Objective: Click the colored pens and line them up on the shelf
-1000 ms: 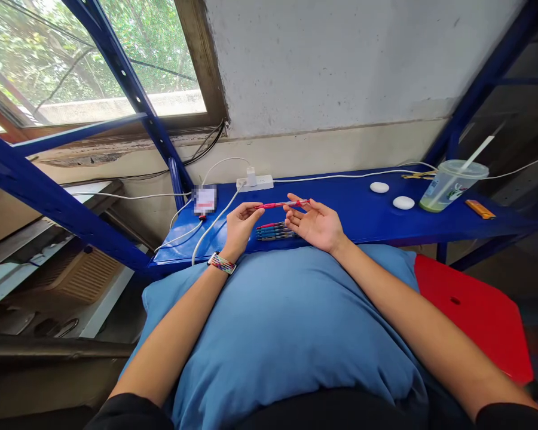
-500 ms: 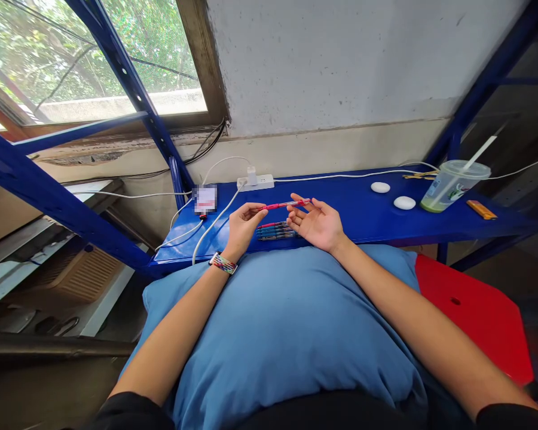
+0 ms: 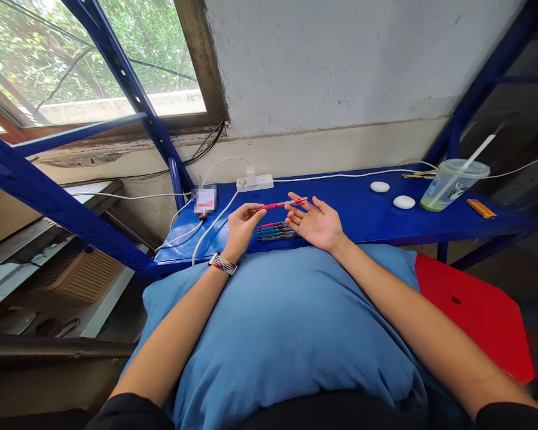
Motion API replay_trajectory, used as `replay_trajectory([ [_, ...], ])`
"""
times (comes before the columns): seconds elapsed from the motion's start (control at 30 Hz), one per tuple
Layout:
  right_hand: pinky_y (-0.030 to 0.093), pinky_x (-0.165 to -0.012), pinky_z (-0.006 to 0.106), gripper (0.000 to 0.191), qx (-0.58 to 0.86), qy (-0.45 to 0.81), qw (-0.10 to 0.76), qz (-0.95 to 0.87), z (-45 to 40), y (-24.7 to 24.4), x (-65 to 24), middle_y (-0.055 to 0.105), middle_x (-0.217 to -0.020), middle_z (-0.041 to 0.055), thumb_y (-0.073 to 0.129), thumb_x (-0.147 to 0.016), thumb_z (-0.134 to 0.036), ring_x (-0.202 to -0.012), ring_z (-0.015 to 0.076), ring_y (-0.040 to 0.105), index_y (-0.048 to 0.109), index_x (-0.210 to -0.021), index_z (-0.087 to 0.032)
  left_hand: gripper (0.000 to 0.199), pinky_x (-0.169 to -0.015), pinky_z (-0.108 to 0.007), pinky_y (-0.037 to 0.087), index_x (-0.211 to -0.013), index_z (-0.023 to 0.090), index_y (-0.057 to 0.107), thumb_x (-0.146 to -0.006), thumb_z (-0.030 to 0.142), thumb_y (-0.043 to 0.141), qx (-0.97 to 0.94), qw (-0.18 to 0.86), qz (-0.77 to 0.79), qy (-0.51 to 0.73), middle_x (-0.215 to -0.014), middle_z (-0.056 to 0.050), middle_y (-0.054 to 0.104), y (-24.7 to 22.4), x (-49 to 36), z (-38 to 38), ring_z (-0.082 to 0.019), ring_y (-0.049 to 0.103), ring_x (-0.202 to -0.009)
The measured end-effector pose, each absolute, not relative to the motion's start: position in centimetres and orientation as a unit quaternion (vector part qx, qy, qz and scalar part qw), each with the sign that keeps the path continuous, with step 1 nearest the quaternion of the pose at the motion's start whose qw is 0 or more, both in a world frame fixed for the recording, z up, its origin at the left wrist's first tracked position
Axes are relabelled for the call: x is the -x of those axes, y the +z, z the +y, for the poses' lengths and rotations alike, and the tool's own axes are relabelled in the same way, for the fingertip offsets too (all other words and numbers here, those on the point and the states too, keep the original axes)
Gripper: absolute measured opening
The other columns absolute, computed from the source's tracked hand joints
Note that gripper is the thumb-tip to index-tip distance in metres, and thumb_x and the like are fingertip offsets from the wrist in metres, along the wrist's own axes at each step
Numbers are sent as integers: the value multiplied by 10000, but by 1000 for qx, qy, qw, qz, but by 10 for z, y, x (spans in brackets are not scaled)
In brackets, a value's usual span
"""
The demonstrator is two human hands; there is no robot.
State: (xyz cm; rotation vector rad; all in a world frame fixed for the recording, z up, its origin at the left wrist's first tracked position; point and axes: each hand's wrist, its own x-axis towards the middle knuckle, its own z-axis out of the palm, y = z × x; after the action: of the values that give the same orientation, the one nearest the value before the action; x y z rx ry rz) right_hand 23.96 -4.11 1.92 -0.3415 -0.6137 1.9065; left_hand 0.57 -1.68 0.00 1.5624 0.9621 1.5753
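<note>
My left hand (image 3: 244, 227) pinches a red pen (image 3: 284, 203) near its left end between thumb and fingertips. The pen lies nearly level above the table, its clear barrel and red end pointing right. Palm up and fingers spread, my right hand (image 3: 318, 224) is at the pen's right end; the fingers reach behind and below it, and the thumb stands apart from it. Whether a finger touches the pen I cannot tell. Below the held pen, several pens (image 3: 275, 232), red and blue or dark, lie side by side on the blue table (image 3: 354, 221), partly hidden by my right hand.
A white power strip (image 3: 262, 182) with plugs and cables sits at the back. Two white oval objects (image 3: 379, 187), a plastic cup (image 3: 455, 185) with a straw and an orange packet (image 3: 480, 208) are to the right. A blue pillow (image 3: 287, 322) lies under my arms; a red stool (image 3: 475, 316) stands right.
My right thumb has come away from the pen's right end and the hand has opened. The left hand keeps its pinch, with the pen shifted very slightly left.
</note>
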Motion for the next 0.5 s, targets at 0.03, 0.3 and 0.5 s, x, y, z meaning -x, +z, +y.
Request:
replay_trajectory([
  [0.03,694,-880,416,456,147,796,531,-253,-41,19,-239,828,-1076,133,402,-1132,-402,-917,229,783,679,-1421,-183,295,-897,-385,617,-1007,210,839,-840,441,915,-606,355,373,606,-989,-74,828,1,-6,-17,-227,761,-934],
  [0.3,700,-937,323,382,169,776,557,-242,-40,20,-232,824,-954,101,379,-1193,-316,-903,169,811,695,-1338,-155,288,-915,-398,620,-1004,203,840,-827,415,919,-586,376,378,610,-980,-78,828,1,-6,-18,-232,768,-942],
  [0.5,695,-1013,362,360,168,764,563,-264,-41,19,-227,846,-1006,109,407,-1196,-298,-983,188,839,682,-1374,-148,314,-917,-391,611,-1006,195,839,-809,422,927,-563,399,379,616,-964,-76,824,-5,-3,-9,-221,762,-922],
])
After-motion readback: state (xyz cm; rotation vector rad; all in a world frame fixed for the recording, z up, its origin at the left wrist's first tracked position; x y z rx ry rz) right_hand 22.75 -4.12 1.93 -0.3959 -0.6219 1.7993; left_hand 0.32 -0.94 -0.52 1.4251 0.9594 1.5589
